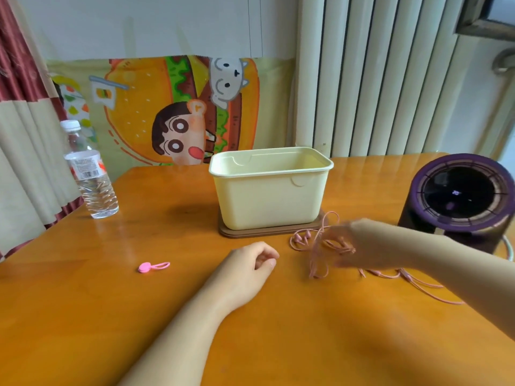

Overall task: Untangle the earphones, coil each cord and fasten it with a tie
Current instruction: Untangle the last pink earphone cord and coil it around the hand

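Indoors, the orange desk (167, 316) stood before a cartoon cloth (167, 107) and pale curtains (376, 79). Near the cream box (267, 196), the blurred right hand (362, 246) held the pink earphones (302, 237) in a closed grip. The left hand (248, 263) lay loosely curled on the desk, empty.

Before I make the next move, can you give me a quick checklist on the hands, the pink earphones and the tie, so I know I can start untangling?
1. Right hand has the pink earphones: ok, it grips the cord, though the hand is blurred.
2. Left hand free to help: ok, it rests loosely curled on the table and holds nothing.
3. Cord untangled: not ok, loops cross at the right hand and a strand trails under that forearm.
4. Tie within reach: ok, it lies alone on the table, to the left of the left hand.
5. Cord clear of the cream box: cannot tell, one loop sits right by its brown base.
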A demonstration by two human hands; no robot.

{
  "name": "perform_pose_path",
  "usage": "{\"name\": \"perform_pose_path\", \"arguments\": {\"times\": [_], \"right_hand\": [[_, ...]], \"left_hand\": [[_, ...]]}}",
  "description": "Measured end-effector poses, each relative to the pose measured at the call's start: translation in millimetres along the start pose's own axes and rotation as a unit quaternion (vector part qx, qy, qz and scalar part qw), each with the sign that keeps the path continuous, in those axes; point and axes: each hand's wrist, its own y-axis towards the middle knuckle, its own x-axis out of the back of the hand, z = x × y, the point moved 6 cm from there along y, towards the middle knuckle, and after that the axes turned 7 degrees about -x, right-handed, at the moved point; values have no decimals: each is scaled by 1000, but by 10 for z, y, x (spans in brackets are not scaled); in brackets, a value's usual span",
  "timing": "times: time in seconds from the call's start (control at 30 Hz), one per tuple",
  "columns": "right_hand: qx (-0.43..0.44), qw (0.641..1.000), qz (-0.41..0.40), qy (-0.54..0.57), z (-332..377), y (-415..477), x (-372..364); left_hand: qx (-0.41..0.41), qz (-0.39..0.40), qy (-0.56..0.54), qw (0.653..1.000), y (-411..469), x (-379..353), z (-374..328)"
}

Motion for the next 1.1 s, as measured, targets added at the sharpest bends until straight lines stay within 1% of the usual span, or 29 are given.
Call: {"name": "perform_pose_path", "arguments": {"times": [0.03, 0.07, 0.13, 0.2, 0.27, 0.33, 0.37, 0.43, 0.5, 0.57, 0.6, 0.63, 0.67, 0.73, 0.8, 0.87, 0.9, 1.0, 1.07, 1.1], "right_hand": [[-2, 999, 26, -25, -19, -15, -91], [-2, 999, 30, -43, -37, -16, -149], [-6, 999, 13, -31, -59, -31, -171], [5, 1000, 11, 22, 0, -38, -145], [26, 995, -5, 101, 104, -59, -38], [51, 976, -33, 210, 210, -110, 140], [62, 960, -42, 271, 253, -131, 236], [79, 913, -42, 397, 339, -150, 400], [88, 848, -20, 522, 409, -122, 497], [95, 770, 31, 630, 472, -89, 534], [99, 740, 52, 663, 512, -83, 574], [97, 724, 59, 680, 527, -78, 605], [90, 721, 56, 685, 528, -75, 639], [74, 735, 29, 674, 488, -61, 698], [56, 759, -6, 649, 429, -47, 736], [41, 771, -34, 635, 382, -50, 766], [34, 771, -44, 634, 359, -51, 776], [3, 781, -56, 621, 299, -61, 772], [-10, 804, -56, 592, 266, -89, 743], [-13, 826, -60, 560, 248, -100, 723]], "left_hand": [[-8, 1, -1, 1000, -10, -27, -27], [-16, 1, 1, 1000, -18, -50, -47], [-31, -2, 4, 999, -23, -83, -105], [-43, -3, -18, 999, -33, -94, -149], [-50, 7, -94, 994, -42, -129, -194], [-62, 7, -157, 986, -47, -157, -267], [-74, -10, -179, 981, -40, -143, -311], [-89, -70, -225, 968, -16, -67, -343], [-78, -129, -252, 956, 11, 47, -311], [-68, -179, -256, 948, -11, 172, -297], [-68, -207, -255, 942, -47, 271, -293], [-60, -235, -261, 934, -86, 366, -289], [-42, -265, -274, 923, -126, 471, -255], [0, -311, -343, 886, -197, 669, -156], [24, -319, -459, 829, -235, 807, -115], [48, -310, -565, 763, -284, 901, -125], [65, -296, -590, 748, -310, 931, -134], [102, -266, -599, 749, -425, 1013, -163], [103, -286, -621, 722, -508, 1093, -133], [104, -298, -636, 704, -540, 1130, -106]]}}
